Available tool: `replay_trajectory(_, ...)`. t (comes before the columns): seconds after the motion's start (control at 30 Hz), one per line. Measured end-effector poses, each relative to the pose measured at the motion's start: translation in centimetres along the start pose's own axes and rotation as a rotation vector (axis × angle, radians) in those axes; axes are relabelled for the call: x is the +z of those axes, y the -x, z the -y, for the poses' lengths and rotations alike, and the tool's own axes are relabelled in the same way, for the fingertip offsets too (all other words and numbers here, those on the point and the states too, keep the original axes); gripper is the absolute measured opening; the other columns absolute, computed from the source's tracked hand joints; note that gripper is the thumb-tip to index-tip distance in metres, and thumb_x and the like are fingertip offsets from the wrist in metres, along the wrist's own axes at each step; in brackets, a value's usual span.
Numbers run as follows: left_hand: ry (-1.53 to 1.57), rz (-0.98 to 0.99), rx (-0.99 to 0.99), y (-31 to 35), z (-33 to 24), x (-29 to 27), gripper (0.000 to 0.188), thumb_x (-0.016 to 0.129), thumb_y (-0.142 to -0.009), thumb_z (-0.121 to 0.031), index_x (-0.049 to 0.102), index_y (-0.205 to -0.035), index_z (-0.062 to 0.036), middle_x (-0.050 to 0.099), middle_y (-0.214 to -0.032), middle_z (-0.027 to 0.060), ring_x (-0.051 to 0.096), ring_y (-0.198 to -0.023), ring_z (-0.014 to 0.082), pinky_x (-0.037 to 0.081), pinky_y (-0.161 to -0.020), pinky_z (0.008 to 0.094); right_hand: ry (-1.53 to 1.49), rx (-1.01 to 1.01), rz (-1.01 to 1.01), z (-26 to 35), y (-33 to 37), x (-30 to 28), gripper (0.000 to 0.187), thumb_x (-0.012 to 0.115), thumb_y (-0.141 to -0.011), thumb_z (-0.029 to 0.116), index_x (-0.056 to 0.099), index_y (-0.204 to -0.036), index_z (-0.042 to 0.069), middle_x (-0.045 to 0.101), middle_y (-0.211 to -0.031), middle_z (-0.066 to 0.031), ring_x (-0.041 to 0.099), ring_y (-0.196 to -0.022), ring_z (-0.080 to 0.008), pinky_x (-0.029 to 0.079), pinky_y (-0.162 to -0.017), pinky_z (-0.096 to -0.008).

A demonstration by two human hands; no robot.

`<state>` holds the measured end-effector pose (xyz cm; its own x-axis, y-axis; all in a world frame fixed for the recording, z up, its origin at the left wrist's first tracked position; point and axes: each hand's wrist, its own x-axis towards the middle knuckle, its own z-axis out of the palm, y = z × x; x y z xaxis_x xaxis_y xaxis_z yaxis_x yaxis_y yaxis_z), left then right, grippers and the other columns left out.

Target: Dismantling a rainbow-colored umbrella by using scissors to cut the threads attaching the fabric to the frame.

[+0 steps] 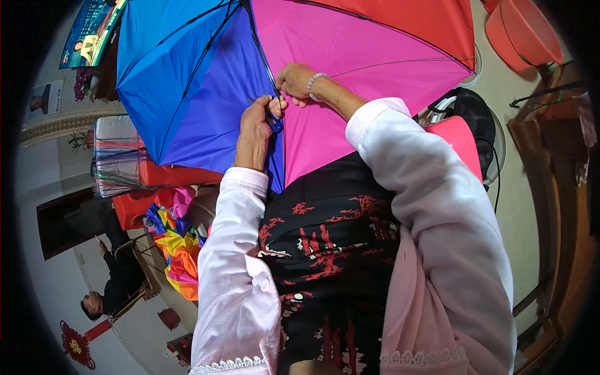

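An open umbrella (337, 56) with blue, purple, pink and red panels spreads before me, its inner side and dark ribs showing. My left hand (255, 128) is closed at the seam between the purple and pink panels, pinching the umbrella beside a rib. A small blue loop (274, 123), perhaps a scissors handle, shows against its fingers. Just above and to the right, my right hand (296, 81), with a beaded bracelet at the wrist, is closed with fingertips close to the same rib. What those fingers pinch is too small to make out.
Colourful folded fabric (178, 250) lies on the left beside a red stool (128, 209) and a plastic-wrapped bundle (115, 156). A seated person (119, 275) is farther left. A pink basin (524, 34) stands far right, and a pink seat (459, 144) is by my right arm.
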<state>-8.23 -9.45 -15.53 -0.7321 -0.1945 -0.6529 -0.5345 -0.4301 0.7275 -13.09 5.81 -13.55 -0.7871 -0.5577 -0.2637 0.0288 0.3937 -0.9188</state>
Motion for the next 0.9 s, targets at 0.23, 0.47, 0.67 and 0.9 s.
replay_trajectory(0.23, -0.025, -0.014, 0.007, 0.0, 0.1, 0.2, 0.013, 0.044, -0.086, -0.008, 0.049, -0.085, 0.0039, 0.060, -0.069, 0.0146, 0.061, -0.057, 0.0237, 0.047, -0.040, 0.0261, -0.017, 0.012, 0.015, -0.5, -0.4, 0.0, 0.019, 0.043, -0.079, 0.000, 0.060, -0.086, 0.001, 0.056, -0.055, -0.0134, 0.058, -0.044, -0.0208, 0.047, -0.036, -0.0326)
replay_trajectory(0.47, -0.115, 0.097, 0.025, -0.3, 0.0, -0.4, 0.015, 0.044, -0.087, -0.010, 0.051, -0.084, 0.0037, 0.060, -0.068, 0.0132, 0.058, -0.053, 0.0193, 0.045, -0.040, 0.0244, 0.013, -0.045, -0.003, -0.3, 0.0, 0.0, 0.019, 0.043, -0.080, 0.004, 0.061, -0.079, 0.000, 0.057, -0.056, -0.0138, 0.057, -0.042, -0.0207, 0.046, -0.035, -0.0331)
replay_trajectory(0.67, -0.192, 0.094, 0.062, 0.4, -0.3, -0.1, 0.016, 0.046, -0.086, -0.010, 0.053, -0.081, 0.0030, 0.059, -0.067, 0.0121, 0.057, -0.053, 0.0162, 0.041, -0.038, 0.0217, 0.254, -0.127, -0.050, -0.1, -0.7, 0.9, 0.016, 0.048, -0.077, 0.007, 0.062, -0.078, 0.000, 0.060, -0.063, -0.0169, 0.061, -0.055, -0.0271, 0.050, -0.050, -0.0370)
replay_trajectory(0.9, -0.208, -0.036, 0.176, 2.0, 0.2, 1.9, 0.021, 0.047, -0.087, -0.017, 0.053, -0.080, 0.0027, 0.059, -0.067, 0.0109, 0.055, -0.050, 0.0143, 0.039, -0.038, 0.0208, 0.948, -0.355, -0.273, 1.3, -1.1, -3.0, 0.023, 0.046, -0.075, 0.009, 0.064, -0.086, 0.000, 0.061, -0.089, -0.0208, 0.061, -0.082, -0.0343, 0.048, -0.071, -0.0419)
